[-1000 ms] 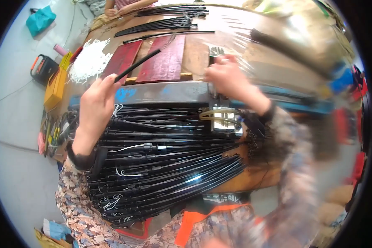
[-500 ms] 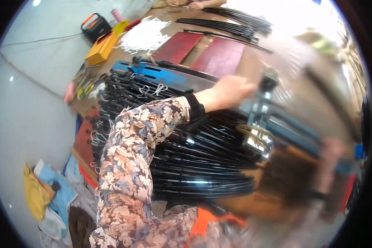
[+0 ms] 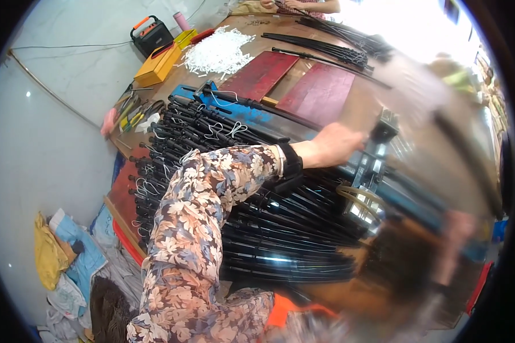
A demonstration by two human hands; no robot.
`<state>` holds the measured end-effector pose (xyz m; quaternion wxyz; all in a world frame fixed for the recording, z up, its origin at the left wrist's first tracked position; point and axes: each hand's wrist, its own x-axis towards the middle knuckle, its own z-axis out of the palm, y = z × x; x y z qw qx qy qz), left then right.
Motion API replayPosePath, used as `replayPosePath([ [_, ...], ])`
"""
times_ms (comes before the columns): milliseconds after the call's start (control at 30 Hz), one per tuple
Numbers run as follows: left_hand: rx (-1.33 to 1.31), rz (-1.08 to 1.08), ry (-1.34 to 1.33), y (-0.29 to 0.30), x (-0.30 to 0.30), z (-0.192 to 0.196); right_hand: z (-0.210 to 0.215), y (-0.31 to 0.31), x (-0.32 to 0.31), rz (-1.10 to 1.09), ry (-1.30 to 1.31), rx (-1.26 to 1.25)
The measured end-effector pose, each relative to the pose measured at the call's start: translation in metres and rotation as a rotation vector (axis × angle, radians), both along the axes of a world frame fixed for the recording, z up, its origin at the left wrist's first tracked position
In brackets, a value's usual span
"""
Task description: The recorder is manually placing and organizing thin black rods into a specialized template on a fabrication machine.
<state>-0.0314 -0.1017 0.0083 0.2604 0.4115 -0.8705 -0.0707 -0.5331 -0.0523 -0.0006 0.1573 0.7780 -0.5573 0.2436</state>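
Observation:
My left hand (image 3: 339, 143), in a flowered sleeve with a black wristband, reaches across the bench. Its fingers are curled closed beside an upright metal fixture (image 3: 371, 166); what they hold, if anything, is hidden. A long blue metal rail (image 3: 254, 116) runs behind my wrist, with a slim black rod (image 3: 243, 100) lying along it. Below my left forearm lies a big bundle of black rods (image 3: 280, 251), several with white cord loops at their left ends. My right hand (image 3: 459, 237) is a blur at the right, near the blue bar beyond the fixture; its fingers cannot be made out.
Two dark red boards (image 3: 317, 94) lie behind the rail. Beyond are a heap of small white pieces (image 3: 218, 52), a yellow box (image 3: 155, 66) and more black rods (image 3: 320, 48). Hand tools (image 3: 133, 114) lie at left. Another person's hands (image 3: 294, 4) work at the far edge.
The whole scene has shifted slightly right and down in the picture. My left hand stays closed beside the fixture. My right hand is blurred in both frames.

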Motion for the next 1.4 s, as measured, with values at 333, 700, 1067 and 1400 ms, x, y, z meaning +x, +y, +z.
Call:
replayPosePath([
  [333,0.017,0.036,-0.119,0.004,0.007,0.019,0.043,0.067,0.129,0.21,0.092,-0.059],
  [700,0.03,0.039,-0.129,0.007,0.009,0.012,-0.001,0.07,0.185,0.332,-0.173,0.14],
  [1067,-0.45,-0.125,-0.211,0.001,0.002,-0.007,-0.011,0.074,0.171,0.325,-0.092,0.205],
  [1400,-0.59,0.207,-0.628,-0.025,0.068,-0.008,-0.026,0.245,0.149,0.533,0.266,0.787],
])
